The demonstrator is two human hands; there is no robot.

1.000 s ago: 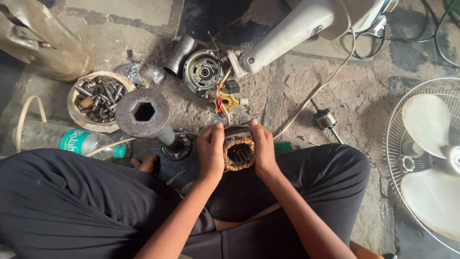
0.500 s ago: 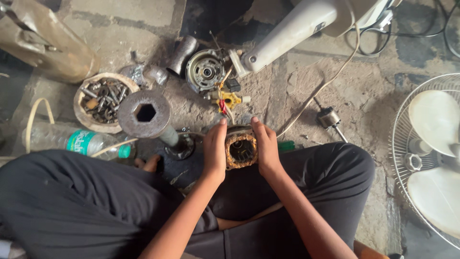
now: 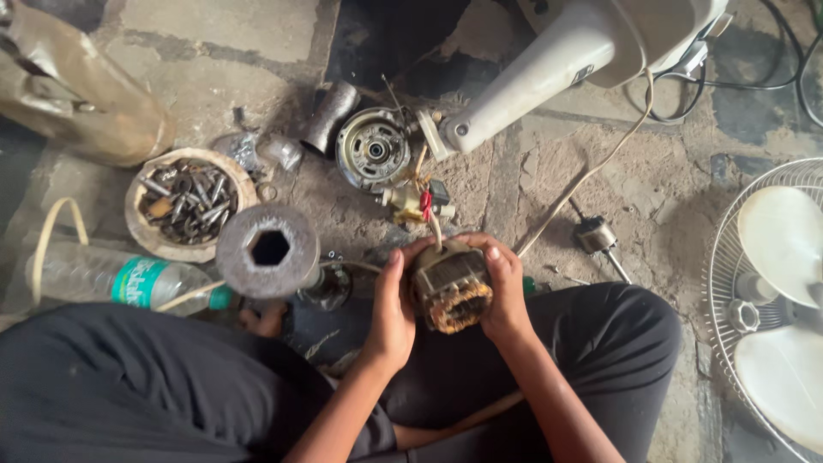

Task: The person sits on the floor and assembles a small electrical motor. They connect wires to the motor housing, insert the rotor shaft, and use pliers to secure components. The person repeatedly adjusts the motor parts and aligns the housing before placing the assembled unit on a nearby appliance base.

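The left hand [image 3: 390,313] and the right hand [image 3: 506,287] each curl around one side of a round motor core [image 3: 452,287], a metal ring with copper wire wound inside. It sits between the two palms, in the lower middle of the frame, above the person's black trousers [image 3: 154,403]. A moment ago the core's hole faced up at the camera; now it is tipped over, so its striped metal side shows and the coppery end points down. The hands have stayed on it the whole time.

The floor [image 3: 549,171] is rough, dusty stone. At the left sit a bowl of bolts [image 3: 184,203], a plastic bottle [image 3: 120,283] and a dark round block with a six-sided hole [image 3: 267,250]. A round motor cover [image 3: 374,150] lies at the upper middle beside a grey fan stand [image 3: 549,73]. A wire fan guard [image 3: 771,300] fills the right edge.
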